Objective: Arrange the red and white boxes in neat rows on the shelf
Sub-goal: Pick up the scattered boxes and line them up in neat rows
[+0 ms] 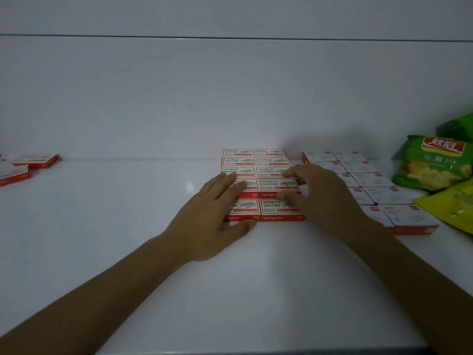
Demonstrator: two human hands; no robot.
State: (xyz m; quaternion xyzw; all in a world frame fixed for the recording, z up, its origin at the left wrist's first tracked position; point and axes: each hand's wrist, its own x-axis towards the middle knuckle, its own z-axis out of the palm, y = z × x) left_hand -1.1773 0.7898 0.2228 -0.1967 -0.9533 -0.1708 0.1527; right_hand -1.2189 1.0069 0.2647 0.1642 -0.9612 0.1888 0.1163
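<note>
Centrally, against the back wall (230,98): block of red and white boxes (271,162), two columns by five rows, printed faces up, sides touching, front edges level.

Left hand (204,219): fingers straight, lying flat across the left column, thumb along the forward edge of the front-left box.

Right hand (325,196): arched over the right column, fingers and thumb pinching the fourth-row box (277,185) from back and front.

Shelf (128,213): white, glossy. It offers wide open room left of the block and forward to the front lip.

Right of the block, across a narrow gap: second group of boxes (378,180), white tops, red sides, two columns, partly hidden by the right hand.

Further right, near that group: green crisp bag (432,162), yellow-green bag (453,208) in front of it, another green bag (458,128) behind.

Far left, well apart: loose box (35,160) by the wall, second loose box (12,174) at the frame edge.

All boxes closed; contents unseen.
</note>
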